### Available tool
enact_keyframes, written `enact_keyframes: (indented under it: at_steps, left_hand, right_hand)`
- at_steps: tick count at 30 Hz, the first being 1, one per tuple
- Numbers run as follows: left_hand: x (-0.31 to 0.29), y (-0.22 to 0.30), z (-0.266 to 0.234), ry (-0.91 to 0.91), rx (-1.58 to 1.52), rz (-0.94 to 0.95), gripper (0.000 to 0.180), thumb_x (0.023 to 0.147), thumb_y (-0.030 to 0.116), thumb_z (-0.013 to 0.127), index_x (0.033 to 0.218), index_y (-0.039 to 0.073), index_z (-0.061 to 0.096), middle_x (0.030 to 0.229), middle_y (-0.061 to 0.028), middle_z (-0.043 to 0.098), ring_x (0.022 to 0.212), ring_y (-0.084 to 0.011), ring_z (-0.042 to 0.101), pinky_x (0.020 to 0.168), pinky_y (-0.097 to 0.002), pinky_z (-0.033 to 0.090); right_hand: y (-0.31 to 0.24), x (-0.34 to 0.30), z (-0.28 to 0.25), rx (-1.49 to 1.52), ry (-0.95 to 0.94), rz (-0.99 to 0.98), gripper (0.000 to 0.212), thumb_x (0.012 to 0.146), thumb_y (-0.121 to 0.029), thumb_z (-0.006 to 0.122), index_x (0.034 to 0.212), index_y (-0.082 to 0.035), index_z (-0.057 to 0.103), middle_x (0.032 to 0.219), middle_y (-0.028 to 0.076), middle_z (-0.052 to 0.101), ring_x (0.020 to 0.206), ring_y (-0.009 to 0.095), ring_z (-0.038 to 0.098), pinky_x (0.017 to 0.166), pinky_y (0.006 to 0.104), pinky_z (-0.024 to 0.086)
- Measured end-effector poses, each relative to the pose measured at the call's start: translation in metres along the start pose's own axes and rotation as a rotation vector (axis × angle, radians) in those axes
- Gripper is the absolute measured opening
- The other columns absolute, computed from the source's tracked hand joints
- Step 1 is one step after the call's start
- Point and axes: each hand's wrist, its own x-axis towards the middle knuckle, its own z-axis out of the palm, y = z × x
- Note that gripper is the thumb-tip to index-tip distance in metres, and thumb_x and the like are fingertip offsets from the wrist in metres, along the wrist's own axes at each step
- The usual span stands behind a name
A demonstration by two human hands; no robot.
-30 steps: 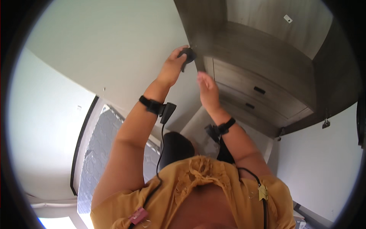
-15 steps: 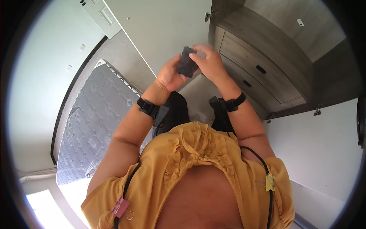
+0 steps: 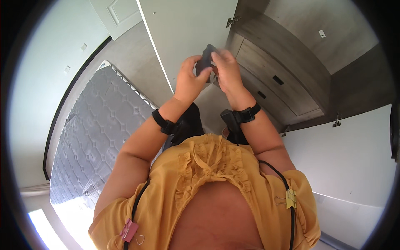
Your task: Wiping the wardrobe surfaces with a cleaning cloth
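Note:
A small, dark grey, soft-looking bundle (image 3: pixel 204 61), perhaps folded cloth, is held up in front of me between both hands. My left hand (image 3: pixel 187 81) grips its lower left side, with the thumb across the near face. On the upper right side, my right hand (image 3: pixel 229 71) pinches it between thumb and fingers. Some of the right fingertips are blurred or hidden behind the bundle. Its exact kind cannot be made out. Each wrist wears a black strap with a small black block on it.
Ahead, a pale cabinet door (image 3: pixel 187 29) stands open on its hinge. To the right are wood-grain drawers (image 3: pixel 287 77) with dark handles and another open white door (image 3: pixel 337 162). A grey quilted mattress (image 3: pixel 104 121) in clear wrap lies on the left, beside a white wall.
The bundle has turned and now looks narrower and more tilted. My left thumb has come over its near face, and my right hand has shifted its grip. The view has swung slightly.

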Motion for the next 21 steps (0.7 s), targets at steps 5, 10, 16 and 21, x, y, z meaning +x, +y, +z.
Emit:
enact_keyframes:
  at_steps: [5,10,16,21]
  left_hand:
    - [0.018,-0.019,-0.017,-0.198,-0.846,-0.495,0.017,0.098,0.015,0.056,0.111,0.004,0.06,0.098,-0.004,0.066,0.086,-0.0133,0.065,0.075,-0.0264,0.051]
    - [0.021,-0.02,-0.024,-0.161,-0.943,-0.59,0.016,0.099,0.015,0.054,0.11,0.005,0.06,0.097,-0.0041,0.066,0.084,-0.0117,0.063,0.075,-0.0264,0.051]
    - [0.022,-0.021,-0.026,-0.042,-0.691,-0.379,0.015,0.096,0.007,0.057,0.11,0.004,0.06,0.097,-0.0024,0.064,0.082,-0.0111,0.062,0.069,-0.0265,0.051]
    - [0.016,-0.005,-0.028,0.096,0.173,0.552,0.028,0.076,-0.012,0.06,0.098,0.005,0.065,0.1,-0.0118,0.059,0.088,-0.0269,0.061,0.073,-0.0332,0.052]
  right_hand:
    - [-0.002,0.009,-0.006,-0.212,-0.161,-0.078,0.038,0.092,-0.023,0.067,0.117,0.002,0.057,0.109,0.008,0.063,0.094,0.014,0.062,0.082,0.0289,0.052]
    - [-0.018,0.013,-0.014,-0.139,-0.422,0.217,0.044,0.091,-0.025,0.067,0.122,0.004,0.057,0.109,0.01,0.065,0.097,0.016,0.063,0.082,0.0295,0.052]
    - [-0.01,0.015,-0.016,-0.494,-0.389,0.24,0.037,0.094,-0.026,0.062,0.119,0.001,0.059,0.103,0.01,0.067,0.089,0.017,0.065,0.078,0.0306,0.054]
    - [-0.006,0.003,-0.01,0.218,-0.386,0.416,0.032,0.099,-0.026,0.052,0.118,-0.003,0.06,0.1,0.006,0.067,0.084,0.017,0.066,0.076,0.0321,0.055]
